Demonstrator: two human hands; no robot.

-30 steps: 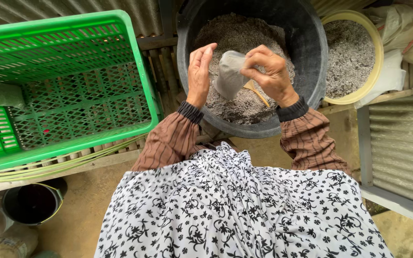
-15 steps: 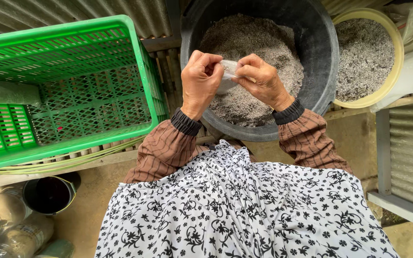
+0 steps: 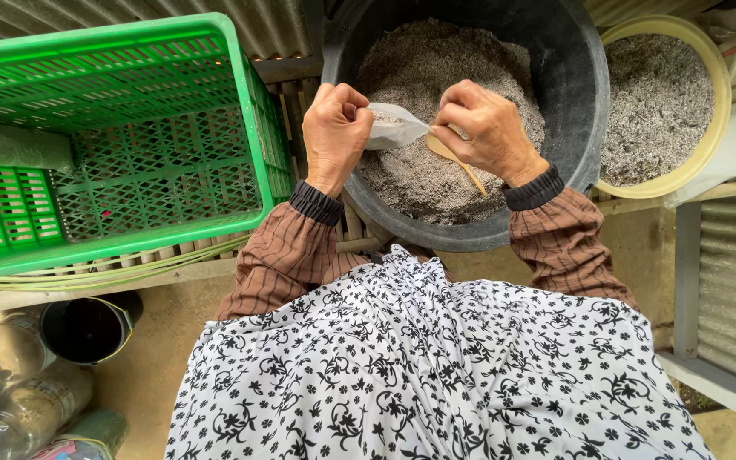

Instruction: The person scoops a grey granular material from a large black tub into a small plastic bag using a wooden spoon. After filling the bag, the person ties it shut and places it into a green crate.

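In the top middle of the frame, the left hand (image 3: 336, 132) and the right hand (image 3: 485, 128) meet over a big black tub (image 3: 574, 77) full of grey crumbly mix (image 3: 436, 60). Between them is a small clear bag (image 3: 393, 128). The left grip is a closed fist pinching one side of the bag's top. The right grip is closed on the other side and also holds a small wooden spoon (image 3: 453, 158), which points down at the mix.

To do this well, I think the bag's mouth should stay pulled wide and right over the tub, so any spill drops back in.

A green crate (image 3: 249, 111) sits at the upper left. A yellow bowl (image 3: 717, 128) of the same grey mix sits at the upper right.
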